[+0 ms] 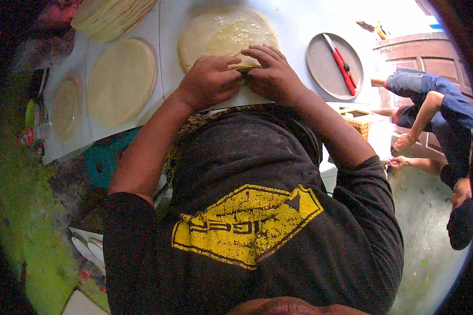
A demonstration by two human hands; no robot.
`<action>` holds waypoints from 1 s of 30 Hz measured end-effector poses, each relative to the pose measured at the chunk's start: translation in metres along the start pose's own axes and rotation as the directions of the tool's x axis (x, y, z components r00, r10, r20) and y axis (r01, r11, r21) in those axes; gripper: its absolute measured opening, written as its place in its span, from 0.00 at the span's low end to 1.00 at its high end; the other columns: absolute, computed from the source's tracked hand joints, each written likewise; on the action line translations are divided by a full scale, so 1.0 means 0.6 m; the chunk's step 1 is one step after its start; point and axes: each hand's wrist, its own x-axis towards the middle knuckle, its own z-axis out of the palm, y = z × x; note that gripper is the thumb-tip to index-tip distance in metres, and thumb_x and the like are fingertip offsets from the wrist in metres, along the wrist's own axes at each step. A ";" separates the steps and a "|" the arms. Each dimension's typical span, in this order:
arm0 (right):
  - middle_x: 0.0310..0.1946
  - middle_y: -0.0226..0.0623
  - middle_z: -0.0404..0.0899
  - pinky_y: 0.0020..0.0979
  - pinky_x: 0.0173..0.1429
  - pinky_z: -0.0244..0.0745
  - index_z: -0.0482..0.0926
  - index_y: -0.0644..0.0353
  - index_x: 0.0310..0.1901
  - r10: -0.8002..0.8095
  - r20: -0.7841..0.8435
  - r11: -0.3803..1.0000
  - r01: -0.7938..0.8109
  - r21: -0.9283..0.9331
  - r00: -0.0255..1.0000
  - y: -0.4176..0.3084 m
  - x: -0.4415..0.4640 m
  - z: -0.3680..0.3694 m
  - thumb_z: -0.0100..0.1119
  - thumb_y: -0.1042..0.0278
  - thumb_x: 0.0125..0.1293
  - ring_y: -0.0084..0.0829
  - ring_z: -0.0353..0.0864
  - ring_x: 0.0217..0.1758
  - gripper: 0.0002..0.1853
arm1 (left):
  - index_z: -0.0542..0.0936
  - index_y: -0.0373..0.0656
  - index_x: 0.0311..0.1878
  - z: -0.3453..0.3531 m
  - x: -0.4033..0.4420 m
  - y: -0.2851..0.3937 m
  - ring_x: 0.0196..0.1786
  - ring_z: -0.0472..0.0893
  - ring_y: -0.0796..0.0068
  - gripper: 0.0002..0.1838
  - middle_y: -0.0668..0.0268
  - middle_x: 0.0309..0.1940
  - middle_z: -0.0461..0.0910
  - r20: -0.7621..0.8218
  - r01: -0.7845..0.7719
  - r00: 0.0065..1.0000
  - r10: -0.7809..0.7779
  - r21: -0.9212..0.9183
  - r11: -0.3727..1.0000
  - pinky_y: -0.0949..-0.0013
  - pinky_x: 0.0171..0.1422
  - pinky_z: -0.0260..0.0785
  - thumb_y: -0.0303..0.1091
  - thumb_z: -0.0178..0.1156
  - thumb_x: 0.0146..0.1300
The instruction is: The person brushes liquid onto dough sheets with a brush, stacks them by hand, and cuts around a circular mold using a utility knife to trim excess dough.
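A round, flat sheet of dough (223, 31) with a shiny, wet-looking top lies on the white table, apparently on a stack of similar rounds. My left hand (211, 82) is curled over its near edge, fingers bent inward. Beside it, my right hand (273, 73) grips the same edge, with its fingers reaching over the top. Both thumbs are close together at the rim, and a thin folded or lifted lip of dough shows between the hands. The undersides of the fingers are hidden.
Left on the table (168, 52) are a pale stack of rounds (122, 81), a taller stack (110, 18) and a clear round sheet (67, 105). A grey round tray (320, 68) holds a red-handled bladed tool (344, 68). At right, another person (436, 105) works near a wicker basket (356, 125).
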 end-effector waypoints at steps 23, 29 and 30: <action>0.42 0.35 0.79 0.41 0.55 0.69 0.78 0.56 0.37 0.083 -0.053 0.997 -0.083 0.003 0.995 -0.046 0.014 -0.048 0.68 0.75 0.48 0.40 0.78 0.49 0.13 | 0.83 0.48 0.45 -0.056 -0.087 0.049 0.40 0.81 0.60 0.14 0.64 0.37 0.82 -0.127 0.068 0.990 -0.065 0.023 0.997 0.58 0.45 0.71 0.34 0.69 0.53; 0.46 0.38 0.79 0.44 0.60 0.69 0.81 0.53 0.41 0.038 0.027 0.996 -0.040 0.080 0.999 -0.081 0.111 -0.002 0.68 0.69 0.53 0.44 0.76 0.54 0.12 | 0.83 0.49 0.47 -0.202 -0.252 0.045 0.51 0.79 0.61 0.18 0.67 0.46 0.81 -0.233 0.492 0.870 -0.434 0.357 0.794 0.56 0.59 0.69 0.38 0.71 0.51; 0.47 0.37 0.79 0.43 0.61 0.70 0.81 0.53 0.43 -0.012 0.060 0.994 0.006 0.106 0.998 -0.095 0.135 0.008 0.68 0.72 0.52 0.42 0.76 0.56 0.15 | 0.83 0.48 0.48 -0.216 -0.275 0.038 0.54 0.78 0.61 0.20 0.67 0.48 0.80 -0.259 0.542 0.840 -0.477 0.372 0.753 0.55 0.62 0.68 0.38 0.72 0.50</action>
